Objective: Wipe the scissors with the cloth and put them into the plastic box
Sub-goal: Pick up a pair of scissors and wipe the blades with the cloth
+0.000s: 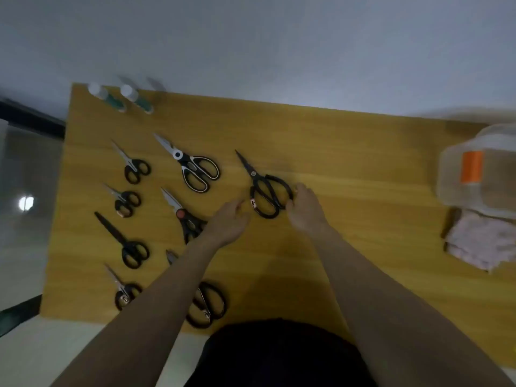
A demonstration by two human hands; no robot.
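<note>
The big all-black scissors with wide loop handles (265, 191) lie flat on the yellow wooden table (349, 163), tips pointing away from me. My right hand (303, 208) touches the right loop, fingers curled at its rim. My left hand (230, 220) is just beside the left loop, fingers loosely bent, holding nothing. More black-handled scissors (195, 169) lie in rows to the left. Far off to the right sits the clear plastic box with an orange clip (474, 174), and the pale pink cloth (480, 244) lies next to it.
</note>
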